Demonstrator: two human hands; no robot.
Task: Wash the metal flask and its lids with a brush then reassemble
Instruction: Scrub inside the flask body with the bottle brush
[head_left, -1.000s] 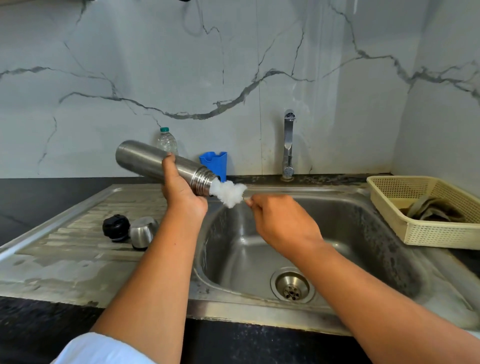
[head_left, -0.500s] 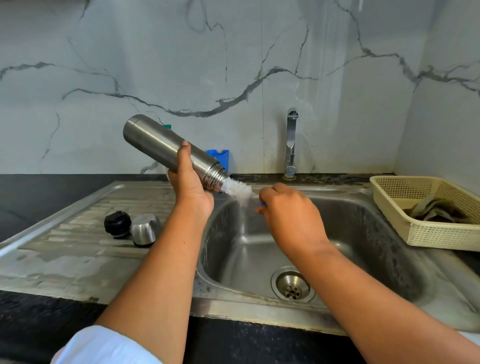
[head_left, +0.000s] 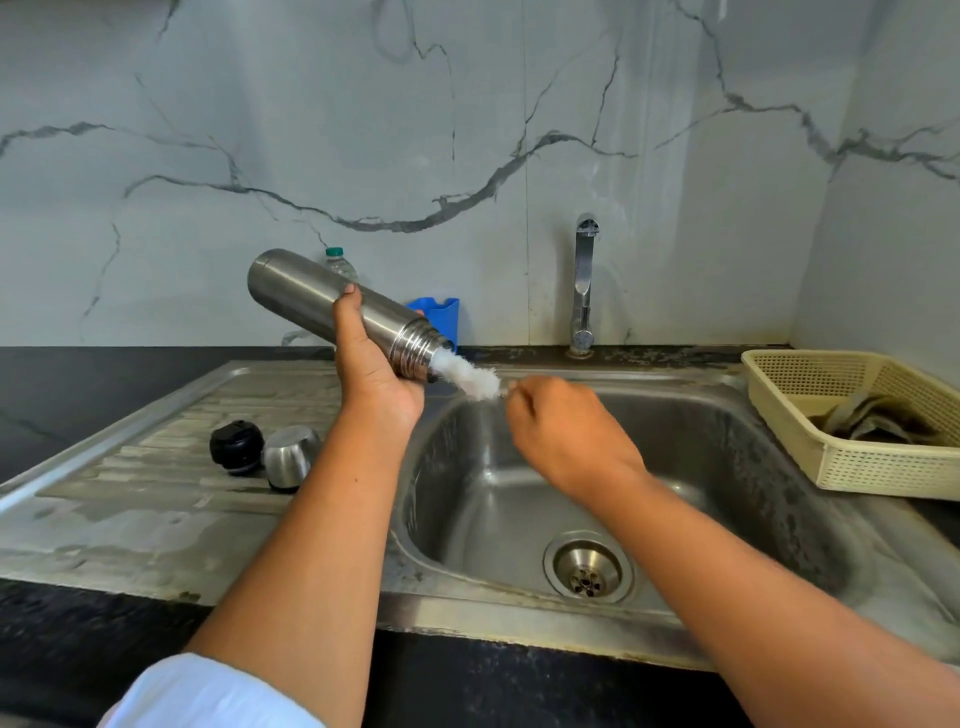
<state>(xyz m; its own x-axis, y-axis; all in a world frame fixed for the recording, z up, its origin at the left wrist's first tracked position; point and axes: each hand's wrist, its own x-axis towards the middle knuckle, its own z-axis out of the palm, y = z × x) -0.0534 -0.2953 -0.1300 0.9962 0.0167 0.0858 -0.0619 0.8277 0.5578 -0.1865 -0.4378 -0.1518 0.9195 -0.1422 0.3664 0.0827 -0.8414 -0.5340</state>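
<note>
The flask (head_left: 332, 306) is held in the air over the left edge of the sink (head_left: 769, 483). It is tilted so its closed base points up and left and its open, threaded mouth slopes down toward the basin. That slope, I judge, lets suds and water run into the sink and not onto the surface. It is plain brushed steel, a long cylinder with ridged rings at the neck and no dents that I can make out.

The left hand (head_left: 371, 374) takes it from below, close to the neck. The thumb lies up the near side and a fingertip just shows over the far side, so this is a full grip round the body, likely to brace it against the brush (head_left: 465, 376). The brush's white bristles stick out of the mouth, with part of them inside. The right hand (head_left: 566, 436) hides nearly all the handle, its grip pinched round the end just beside the bristles. Scrubbing the inside looks to be the step in hand.

On the ribbed draining board (head_left: 156, 499) to the left, the black lid (head_left: 236, 447) and the metal cap (head_left: 288, 457) stand just beside each other, well apart from the flask. They seem set aside for their own wash.

No water shows at the tap (head_left: 584, 286) behind the basin. A blue holder (head_left: 439, 314) and a plastic bottle (head_left: 340, 262) stand at the wall behind the flask. A cream basket (head_left: 857, 467) on the right holds a cloth (head_left: 872, 421).
</note>
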